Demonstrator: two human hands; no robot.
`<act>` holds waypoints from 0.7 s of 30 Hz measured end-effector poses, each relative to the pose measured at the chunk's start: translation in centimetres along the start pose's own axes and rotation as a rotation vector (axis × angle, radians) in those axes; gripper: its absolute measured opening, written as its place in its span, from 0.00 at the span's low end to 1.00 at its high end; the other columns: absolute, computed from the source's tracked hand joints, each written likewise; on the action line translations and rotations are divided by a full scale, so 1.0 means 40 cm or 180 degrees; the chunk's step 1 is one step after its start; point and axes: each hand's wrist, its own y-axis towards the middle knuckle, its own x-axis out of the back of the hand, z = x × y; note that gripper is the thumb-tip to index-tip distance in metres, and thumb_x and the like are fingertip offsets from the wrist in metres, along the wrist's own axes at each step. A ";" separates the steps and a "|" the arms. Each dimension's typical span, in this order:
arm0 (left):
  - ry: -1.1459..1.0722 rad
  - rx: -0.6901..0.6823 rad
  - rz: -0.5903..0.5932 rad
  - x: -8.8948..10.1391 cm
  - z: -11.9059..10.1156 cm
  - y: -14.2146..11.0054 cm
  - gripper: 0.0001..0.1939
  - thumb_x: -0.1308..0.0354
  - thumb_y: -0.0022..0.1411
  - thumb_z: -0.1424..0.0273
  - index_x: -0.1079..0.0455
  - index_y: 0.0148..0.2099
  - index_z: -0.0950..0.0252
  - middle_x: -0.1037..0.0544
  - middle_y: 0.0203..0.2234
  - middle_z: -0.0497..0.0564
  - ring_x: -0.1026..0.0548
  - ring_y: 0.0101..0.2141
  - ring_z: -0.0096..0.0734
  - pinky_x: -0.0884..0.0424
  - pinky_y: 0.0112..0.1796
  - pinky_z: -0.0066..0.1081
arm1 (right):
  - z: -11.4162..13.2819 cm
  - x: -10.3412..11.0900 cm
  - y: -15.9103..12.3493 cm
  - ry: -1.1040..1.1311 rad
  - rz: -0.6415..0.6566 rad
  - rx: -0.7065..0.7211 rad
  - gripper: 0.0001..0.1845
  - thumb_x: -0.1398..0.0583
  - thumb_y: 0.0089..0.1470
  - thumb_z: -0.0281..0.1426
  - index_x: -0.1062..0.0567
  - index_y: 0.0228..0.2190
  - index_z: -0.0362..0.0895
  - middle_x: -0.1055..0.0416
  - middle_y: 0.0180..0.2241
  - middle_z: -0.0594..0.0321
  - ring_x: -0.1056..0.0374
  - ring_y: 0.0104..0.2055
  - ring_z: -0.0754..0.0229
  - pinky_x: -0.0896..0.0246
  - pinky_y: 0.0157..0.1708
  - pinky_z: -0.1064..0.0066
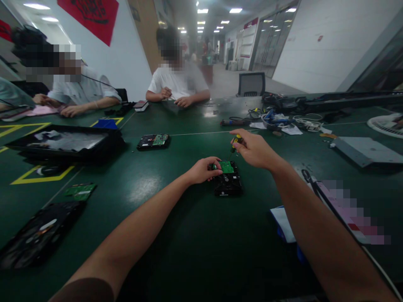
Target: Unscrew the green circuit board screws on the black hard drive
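A black hard drive point(225, 184) lies on the green table in front of me, with a green circuit board point(228, 167) at its far end. My left hand point(208, 169) grips the drive's left side, thumb over the board and fingers curled around the edge. In my right hand point(253, 147) is a yellow and black screwdriver point(236, 141), held by its handle. Its thin shaft points down to the far right corner of the board; whether the tip sits in a screw is too small to tell.
Another hard drive point(153, 141) lies farther back. At left are a black tray point(66, 144), a loose circuit board point(80, 191) and a larger black drive point(40, 235). Cables point(273, 119) and a grey metal box point(368, 150) lie right. Two people point(179, 82) point(91, 86) sit across the table.
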 end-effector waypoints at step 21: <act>0.0025 -0.0004 -0.0031 -0.003 0.010 0.003 0.12 0.33 0.65 0.65 0.28 0.43 0.68 0.34 0.67 0.62 0.27 0.25 0.14 0.28 0.24 0.23 | 0.024 -0.009 0.011 0.0331 -0.0372 -0.0137 0.13 0.41 0.64 0.39 0.19 0.39 0.46 0.20 0.36 0.59 0.28 0.35 0.57 0.38 0.36 0.65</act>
